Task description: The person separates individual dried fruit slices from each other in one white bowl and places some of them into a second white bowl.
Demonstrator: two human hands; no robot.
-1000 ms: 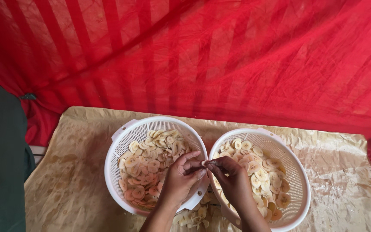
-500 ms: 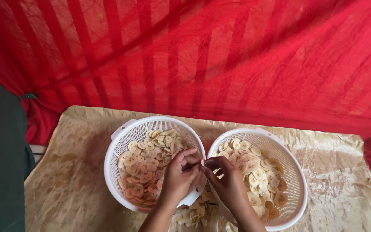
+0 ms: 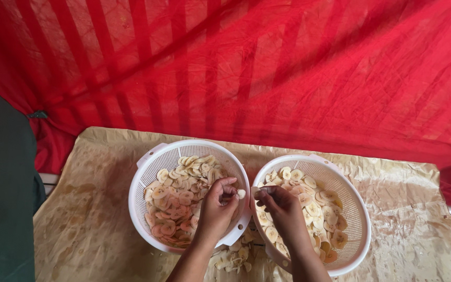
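the left hand (image 3: 216, 208) pinches a single pale banana slice (image 3: 241, 194) between thumb and fingertips, clenched on it just above the inner rim of the left white colander (image 3: 150, 162). the slice sits at the very edge of that grip, poking out toward the other hand. below and to the left of the grip lies the heap of browner banana slices (image 3: 178, 198) that fills that colander.

the right hand (image 3: 283, 209) is curled, fingertips drawn together just across from the left grip, over the near wall of the right white colander (image 3: 361, 219). whether it holds a slice of its own cannot be told; the fingers hide it. paler slices (image 3: 314, 203) spread out beyond and to the right of it.

a loose pile of slices (image 3: 233, 256) lies under both wrists, in the gap between the two colanders, on the stained brown paper (image 3: 90, 209). red netting (image 3: 267, 68) hangs behind.

the risk, as it looks: the pinched slice is thin and held only by its margin, so it could snap or slip into the gap below. the colanders touch rim to rim, so a nudge from either wrist could shift one and spill slices.
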